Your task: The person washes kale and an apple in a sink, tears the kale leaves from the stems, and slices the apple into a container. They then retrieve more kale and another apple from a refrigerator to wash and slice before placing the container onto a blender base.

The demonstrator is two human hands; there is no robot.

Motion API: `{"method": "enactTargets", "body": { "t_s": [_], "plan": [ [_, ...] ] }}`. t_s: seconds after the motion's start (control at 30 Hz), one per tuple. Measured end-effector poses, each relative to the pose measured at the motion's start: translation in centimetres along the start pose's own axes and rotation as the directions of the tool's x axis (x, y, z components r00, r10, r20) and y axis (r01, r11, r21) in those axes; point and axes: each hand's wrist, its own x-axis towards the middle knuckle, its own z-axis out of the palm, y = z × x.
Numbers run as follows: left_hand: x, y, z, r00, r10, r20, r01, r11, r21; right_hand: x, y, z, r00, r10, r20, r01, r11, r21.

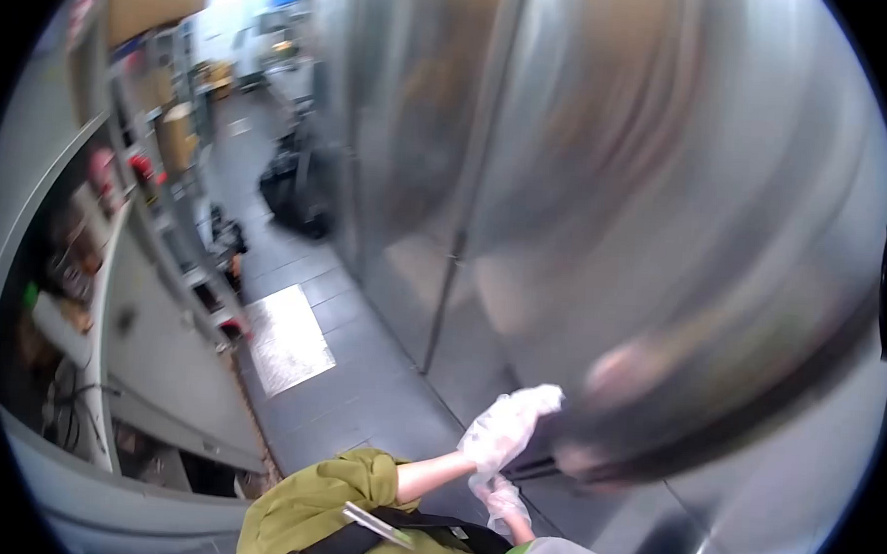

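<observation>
My left hand (509, 430), in a loose, thin plastic glove, reaches out from an olive sleeve (356, 471). Its fingers appear stretched out inside the plastic, which bunches up whitish at the tips. Just below is my right hand (505, 505), also gloved, with its fingers closed at the cuff of the left glove. Both hands are in front of a tall stainless steel cabinet (586, 184), whose shiny front mirrors blurred shapes. A black strap and a slim silver object (378, 525) lie across my clothing.
Dark tiled floor (309, 410) runs along a narrow aisle, with a bright metallic sheet (290, 340) on it. Open shelving (103, 361) with assorted items stands left. Farther back are a black bag-like object (294, 196) and cardboard boxes (177, 137).
</observation>
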Motion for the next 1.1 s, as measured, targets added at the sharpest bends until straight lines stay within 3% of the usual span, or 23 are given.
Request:
{"method": "enactTargets", "body": {
  "t_s": [0.03, 0.07, 0.1, 0.13, 0.17, 0.2, 0.23, 0.27, 0.3, 0.37, 0.43, 0.47, 0.53, 0.6, 0.63, 0.7, 0.77, 0.83, 0.93, 0.97, 1.0, 1.03, 1.1],
  "plan": [
    [0.8, -2.3, -2.7, 0.971, -0.235, -0.055, 0.235, 0.972, 0.009, 2.5, -3.6, 0.3, 0.995, -0.099, -0.005, 0.098, 0.963, 0.251],
    [1.0, -7.5, -4.6, 0.959, -0.214, -0.186, 0.251, 0.946, 0.205, 4.0, -8.6, 0.6, 0.962, -0.181, -0.204, 0.261, 0.827, 0.498],
    [1.8, -11.9, -7.3, 0.837, -0.445, -0.319, 0.285, 0.851, -0.441, 5.0, -14.9, 0.3, 0.915, -0.258, -0.309, 0.389, 0.765, 0.513],
    [2.5, -16.3, -10.0, 0.642, -0.638, -0.424, -0.072, 0.501, -0.862, 6.4, -21.9, 0.1, 0.854, -0.426, -0.300, 0.520, 0.728, 0.447],
    [3.5, -18.1, -14.3, 0.458, -0.801, -0.385, -0.224, 0.314, -0.922, 8.4, -27.8, 1.0, 0.765, -0.577, -0.284, 0.643, 0.661, 0.388],
    [3.3, -22.6, -18.0, 0.409, -0.811, -0.419, -0.246, 0.344, -0.906, 11.7, -32.3, 3.4, 0.732, -0.659, -0.175, 0.675, 0.663, 0.324],
    [2.2, -26.8, -21.7, 0.455, -0.718, -0.527, -0.094, 0.550, -0.830, 14.5, -36.4, 6.1, 0.689, -0.721, -0.068, 0.710, 0.655, 0.259],
    [1.5, -30.9, -26.1, 0.524, -0.603, -0.602, 0.044, 0.725, -0.687, 17.7, -40.5, 9.1, 0.714, -0.698, -0.056, 0.663, 0.648, 0.375],
    [1.8, -32.7, -30.8, 0.491, -0.642, -0.589, 0.037, 0.691, -0.721, 20.6, -45.0, 11.5, 0.690, -0.722, -0.060, 0.671, 0.606, 0.427],
    [2.5, -35.9, -40.4, 0.419, -0.714, -0.560, 0.012, 0.622, -0.783, 24.5, -54.2, 12.8, 0.657, -0.726, 0.206, 0.588, 0.664, 0.462],
    [3.6, -37.1, -47.7, 0.476, -0.664, -0.576, -0.358, 0.452, -0.817, 29.4, -61.3, 14.5, 0.541, -0.755, 0.370, 0.466, 0.635, 0.616],
    [4.5, -38.8, -50.2, 0.502, -0.566, -0.654, -0.203, 0.658, -0.725, 32.5, -63.2, 16.1, 0.451, -0.840, 0.301, 0.647, 0.540, 0.538],
    [7.2, -44.5, -53.8, 0.619, -0.333, -0.711, 0.077, 0.927, -0.368, 37.7, -67.4, 17.4, 0.428, -0.805, 0.410, 0.587, 0.593, 0.552],
    [12.2, -49.7, -58.9, 0.566, -0.645, -0.514, -0.094, 0.568, -0.817, 43.8, -71.5, 18.5, 0.423, -0.805, 0.416, 0.612, 0.593, 0.524],
    [14.5, -52.6, -61.4, 0.510, -0.768, -0.389, -0.212, 0.325, -0.921, 47.8, -73.4, 19.5, 0.436, -0.807, 0.398, 0.609, 0.590, 0.530],
    [21.7, -52.1, -67.3, 0.466, -0.868, -0.171, -0.275, 0.042, -0.960, 54.7, -77.1, 21.3, 0.462, -0.798, 0.386, 0.581, 0.601, 0.549],
    [23.4, -60.9, -72.1, 0.798, -0.356, -0.486, -0.249, 0.539, -0.805, 61.8, -82.4, 22.0, 0.448, -0.795, 0.408, 0.545, 0.605, 0.580],
    [27.6, -65.6, -79.3, 0.687, -0.502, -0.525, -0.435, 0.295, -0.851, 69.6, -88.5, 23.5, 0.402, -0.757, 0.516, 0.445, 0.654, 0.612],
    [33.0, -65.5, -93.7, 0.520, -0.726, -0.450, -0.690, -0.046, -0.723, 76.9, -101.5, 24.0, 0.238, -0.697, 0.676, 0.583, 0.660, 0.475],
    [32.2, -67.2, -98.4, 0.668, -0.530, -0.523, -0.579, 0.072, -0.812, 79.0, -105.7, 24.5, 0.215, -0.659, 0.720, 0.625, 0.660, 0.417],
    [31.3, -69.1, -102.7, 0.625, -0.553, -0.550, -0.626, 0.066, -0.777, 81.2, -109.8, 25.9, 0.225, -0.602, 0.766, 0.551, 0.727, 0.410],
    [30.7, -69.1, -106.6, 0.492, -0.675, -0.550, -0.700, 0.068, -0.710, 83.8, -113.6, 27.4, 0.206, -0.621, 0.756, 0.583, 0.699, 0.415],
    [29.6, -72.1, -113.0, 0.486, -0.525, -0.698, -0.641, 0.328, -0.694, 91.5, -120.3, 33.8, 0.135, -0.695, 0.706, 0.654, 0.598, 0.463]
  ]
}}
